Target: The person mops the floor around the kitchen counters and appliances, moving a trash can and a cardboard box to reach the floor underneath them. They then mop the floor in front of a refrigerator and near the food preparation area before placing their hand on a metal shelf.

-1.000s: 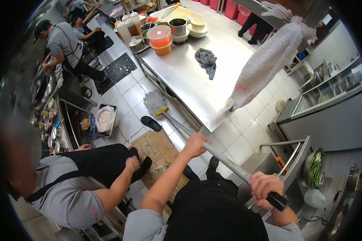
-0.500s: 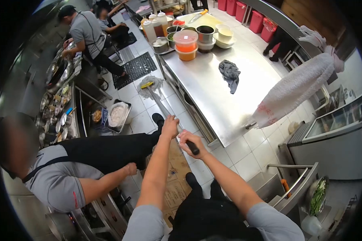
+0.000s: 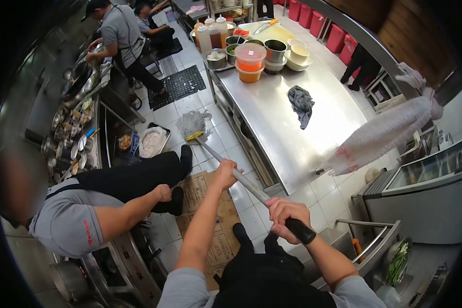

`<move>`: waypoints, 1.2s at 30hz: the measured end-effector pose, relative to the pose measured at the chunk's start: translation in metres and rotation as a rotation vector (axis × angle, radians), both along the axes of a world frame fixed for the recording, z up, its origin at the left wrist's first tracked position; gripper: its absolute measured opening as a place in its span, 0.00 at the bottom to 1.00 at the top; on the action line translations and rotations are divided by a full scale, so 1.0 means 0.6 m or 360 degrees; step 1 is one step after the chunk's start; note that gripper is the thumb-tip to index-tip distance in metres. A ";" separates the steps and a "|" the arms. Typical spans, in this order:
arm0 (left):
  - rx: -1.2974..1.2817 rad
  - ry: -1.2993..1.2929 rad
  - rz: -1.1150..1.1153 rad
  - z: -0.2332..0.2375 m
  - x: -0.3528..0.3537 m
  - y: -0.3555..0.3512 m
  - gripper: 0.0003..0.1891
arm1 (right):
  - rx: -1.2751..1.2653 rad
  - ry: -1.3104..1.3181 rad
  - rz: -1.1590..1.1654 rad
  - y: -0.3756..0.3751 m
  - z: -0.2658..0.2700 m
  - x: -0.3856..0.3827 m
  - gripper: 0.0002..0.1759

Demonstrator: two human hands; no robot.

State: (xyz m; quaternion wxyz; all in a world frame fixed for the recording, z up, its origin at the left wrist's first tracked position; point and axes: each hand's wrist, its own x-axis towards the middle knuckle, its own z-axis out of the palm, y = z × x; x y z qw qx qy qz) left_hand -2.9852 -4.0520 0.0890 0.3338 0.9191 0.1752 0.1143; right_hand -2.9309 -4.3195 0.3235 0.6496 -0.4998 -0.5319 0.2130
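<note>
Both of my hands grip the long grey handle of a mop (image 3: 251,188). My left hand (image 3: 225,174) is wrapped round the shaft partway down. Higher up, beside the black end grip, my right hand (image 3: 288,218) is closed round the handle. The mop's yellow clamp and grey string head (image 3: 193,123) rest on the white tiled floor, between the cooking line and the steel table. Flattened cardboard (image 3: 218,236) lies on the floor beneath my left forearm.
A co-worker (image 3: 82,215) stands close on my left, feet near the cardboard. The steel table (image 3: 272,123) on the right bears sauce bottles, tubs and a grey cloth (image 3: 301,105). A tray with a white bag (image 3: 153,141) sits on the floor near the mop head. Another worker (image 3: 120,38) stands farther back.
The mop has been drawn back toward me, its strings now trailing beyond the clamp. My right hand has come closer and to the right. The co-worker's feet have shifted back.
</note>
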 end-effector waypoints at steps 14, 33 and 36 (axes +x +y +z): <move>0.0488 -0.0102 0.0250 -0.105 -0.037 0.108 0.16 | -0.0161 -0.0043 -0.0074 0.172 -0.271 -0.017 0.09; 0.0359 -0.0611 0.0404 -0.127 -0.089 0.024 0.13 | -0.0154 -0.0198 0.0084 0.118 -0.222 -0.061 0.12; 0.0278 -0.0961 0.0517 -0.010 -0.093 -0.125 0.13 | -0.0485 -0.0410 0.0187 -0.005 -0.084 -0.058 0.11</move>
